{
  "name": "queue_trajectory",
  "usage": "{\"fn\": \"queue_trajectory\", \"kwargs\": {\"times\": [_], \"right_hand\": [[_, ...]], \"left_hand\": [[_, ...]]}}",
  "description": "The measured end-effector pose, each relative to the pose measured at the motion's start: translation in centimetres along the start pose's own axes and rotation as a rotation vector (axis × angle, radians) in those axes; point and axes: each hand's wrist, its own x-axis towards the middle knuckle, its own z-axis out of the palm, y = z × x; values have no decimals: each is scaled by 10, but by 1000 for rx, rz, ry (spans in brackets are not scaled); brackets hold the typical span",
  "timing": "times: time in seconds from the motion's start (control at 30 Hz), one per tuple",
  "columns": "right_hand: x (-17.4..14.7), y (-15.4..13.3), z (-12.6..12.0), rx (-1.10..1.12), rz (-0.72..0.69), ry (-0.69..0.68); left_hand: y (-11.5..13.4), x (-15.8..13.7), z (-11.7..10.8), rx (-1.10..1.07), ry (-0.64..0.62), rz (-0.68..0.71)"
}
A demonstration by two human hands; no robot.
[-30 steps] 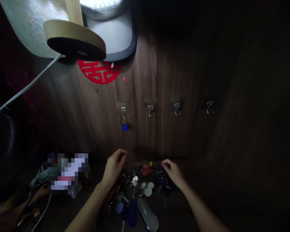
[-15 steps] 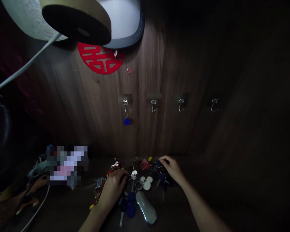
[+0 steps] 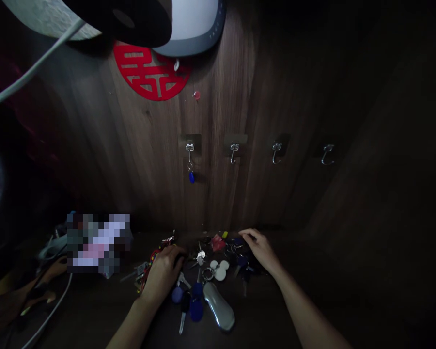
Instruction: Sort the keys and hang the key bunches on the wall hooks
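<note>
My left hand [image 3: 163,269] rests palm down at the left of a spread of keys, fingers slightly bent and apart. Beside its outer edge lies a bundle of red and yellow cords [image 3: 154,255], partly covered by the hand. Nearer to me are blue key fobs [image 3: 196,309] with keys, and a shiny silver oval object [image 3: 219,308]. My right hand [image 3: 260,249] is open at the far right of the spread, fingertips close to dark blue keys [image 3: 242,262]. Between the hands lie silver keys [image 3: 201,257], a white three-disc keychain [image 3: 220,270] and a red tag [image 3: 218,243].
Several metal hooks are fixed to the wood panel; a blue fob [image 3: 192,177] hangs from the leftmost hook [image 3: 189,148]. A red paper cut-out [image 3: 156,82] and a grey cap [image 3: 194,29] are higher up. A blurred-out item [image 3: 98,247] and a white cable [image 3: 54,310] are at left.
My left hand has shifted left, and the cords beside it moved left too. A light blue fob and key now show by its thumb. My right hand is nearly still; the view tilted down slightly.
</note>
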Motion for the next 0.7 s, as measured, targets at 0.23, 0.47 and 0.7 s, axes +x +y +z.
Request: {"fn": "queue_trajectory", "kwargs": {"times": [0.23,0.47,0.7], "right_hand": [[-7,-7,9,-312,-163,-35],[-2,-15,-4,-50,-41,157],[-6,-38,0,487,248,149]], "left_hand": [[4,0,-1,-3,29,29],[9,-1,2,-40,61,99],[28,-2,0,-149,71,68]]}}
